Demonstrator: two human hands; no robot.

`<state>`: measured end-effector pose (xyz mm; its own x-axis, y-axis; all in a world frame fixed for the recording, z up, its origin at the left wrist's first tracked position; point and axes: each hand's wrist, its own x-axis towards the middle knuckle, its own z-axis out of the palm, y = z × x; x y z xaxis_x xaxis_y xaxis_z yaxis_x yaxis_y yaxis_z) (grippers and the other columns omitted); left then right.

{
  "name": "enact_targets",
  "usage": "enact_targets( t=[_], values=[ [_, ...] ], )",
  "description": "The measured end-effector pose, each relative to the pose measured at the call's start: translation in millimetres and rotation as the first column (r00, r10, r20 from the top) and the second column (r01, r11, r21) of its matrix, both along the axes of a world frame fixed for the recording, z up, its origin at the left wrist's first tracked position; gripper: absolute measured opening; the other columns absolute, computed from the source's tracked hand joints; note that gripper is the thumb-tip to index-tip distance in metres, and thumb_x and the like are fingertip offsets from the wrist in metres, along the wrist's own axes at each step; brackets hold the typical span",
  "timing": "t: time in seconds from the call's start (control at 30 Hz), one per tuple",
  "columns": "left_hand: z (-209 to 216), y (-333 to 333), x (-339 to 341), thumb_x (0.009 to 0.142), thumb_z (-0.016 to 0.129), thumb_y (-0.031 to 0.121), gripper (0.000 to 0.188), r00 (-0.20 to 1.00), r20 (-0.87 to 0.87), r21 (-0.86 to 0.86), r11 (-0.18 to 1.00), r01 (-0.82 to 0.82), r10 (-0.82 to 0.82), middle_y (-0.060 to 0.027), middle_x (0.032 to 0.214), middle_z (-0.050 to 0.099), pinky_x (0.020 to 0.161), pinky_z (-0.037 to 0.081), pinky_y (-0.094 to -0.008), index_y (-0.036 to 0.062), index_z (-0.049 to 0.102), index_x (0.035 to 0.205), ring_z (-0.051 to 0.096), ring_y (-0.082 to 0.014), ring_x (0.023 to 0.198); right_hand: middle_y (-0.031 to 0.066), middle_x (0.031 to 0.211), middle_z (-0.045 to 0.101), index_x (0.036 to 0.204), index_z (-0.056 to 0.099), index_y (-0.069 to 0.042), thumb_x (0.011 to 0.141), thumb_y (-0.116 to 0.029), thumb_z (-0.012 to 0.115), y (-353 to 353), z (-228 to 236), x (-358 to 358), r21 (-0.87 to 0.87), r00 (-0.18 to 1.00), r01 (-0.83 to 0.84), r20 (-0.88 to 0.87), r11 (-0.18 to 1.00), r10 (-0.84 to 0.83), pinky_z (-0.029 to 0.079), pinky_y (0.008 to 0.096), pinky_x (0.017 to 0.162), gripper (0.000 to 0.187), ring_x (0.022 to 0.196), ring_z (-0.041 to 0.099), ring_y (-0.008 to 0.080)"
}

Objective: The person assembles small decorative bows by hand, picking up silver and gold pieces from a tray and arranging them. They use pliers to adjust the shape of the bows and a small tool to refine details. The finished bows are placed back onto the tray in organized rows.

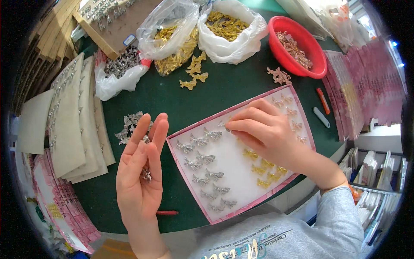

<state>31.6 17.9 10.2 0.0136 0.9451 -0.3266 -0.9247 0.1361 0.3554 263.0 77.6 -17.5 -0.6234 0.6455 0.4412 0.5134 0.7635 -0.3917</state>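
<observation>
A shallow pink-rimmed box [192, 198] with a white lining lies tilted before me. Silver butterfly-shaped ornaments [212, 134] stand in rows on its left side, gold ones [258, 169] on the right, and pinkish ones [292, 113] along the far right. My right hand [267, 129] reaches over the box, thumb and fingers pinched on a small silver ornament [225, 126] near the far edge. Left of the box, my left hand [140, 172] is raised, fingers curled round several silver ornaments [146, 174]. A loose silver pile [128, 128] lies on the table just behind it.
Plastic bags of gold pieces [226, 26] and silver pieces [123, 64] stand at the back, beside a red bowl [320, 69] of pinkish ones. Cream cards [69, 125] lean at left; pink boxes [366, 86] stack at right. A red pen [167, 213] lies near the front.
</observation>
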Motion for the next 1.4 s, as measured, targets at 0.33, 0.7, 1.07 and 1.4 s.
enact_targets(
  t=[0.33,0.7,1.07,1.4],
  values=[
    [-1.6,-0.7,4.1,0.09,0.038,0.009,0.037,0.992,0.054,-0.084,0.989,0.12,-0.116,-0.022,0.119,0.044,0.076,0.053,-0.0236,-0.0035,0.033,0.124,0.052,-0.0225,0.103,0.0002,0.084,0.058,0.082,0.062,-0.008,0.06,-0.007,0.066,0.1,-11.3,-1.5,0.016,0.999,0.015,0.036,1.0,-0.015,0.044,0.0314,0.068,0.022,0.081,0.052,0.0212],
    [-6.4,0.1,18.8,0.084,0.038,0.0,0.044,0.947,-0.168,-0.142,0.957,0.252,-0.274,-0.02,0.122,0.042,0.082,0.048,-0.0267,0.0001,0.03,0.128,0.049,-0.0272,0.107,0.0047,0.1,0.053,0.088,0.061,-0.009,0.062,-0.015,0.067,-8.5,-1.6,0.8,0.056,0.982,0.01,0.188,0.998,-0.021,0.04,0.0351,0.076,0.027,0.093,0.047,0.0234],
    [-10.9,2.0,37.2,0.082,0.042,-0.003,0.061,0.818,-0.187,-0.016,0.835,0.55,-0.543,-0.0152,0.128,0.036,0.095,0.036,-0.033,0.0062,0.015,0.135,0.043,-0.0233,0.114,0.0063,0.096,0.054,0.087,0.06,-0.006,0.068,-0.005,0.067,-10.9,31.7,-17.9,-0.36,0.957,-0.223,-0.256,0.906,0.134,0.039,0.0346,0.078,0.02,0.091,0.048,0.0244],
    [-2.0,11.6,53.6,0.083,0.051,0.004,0.038,0.824,-0.394,-0.057,0.906,0.42,-0.407,-0.0096,0.101,0.054,0.049,0.038,-0.0186,0.0024,0.043,0.12,0.053,-0.0127,0.073,0.0064,0.084,0.06,0.087,0.053,0.001,0.08,-0.01,0.059,2.7,40.1,8.6,-0.857,0.768,-0.406,-0.508,0.317,-0.389,0.048,0.0212,0.059,0.014,0.075,0.058,0.0091]
  ],
)
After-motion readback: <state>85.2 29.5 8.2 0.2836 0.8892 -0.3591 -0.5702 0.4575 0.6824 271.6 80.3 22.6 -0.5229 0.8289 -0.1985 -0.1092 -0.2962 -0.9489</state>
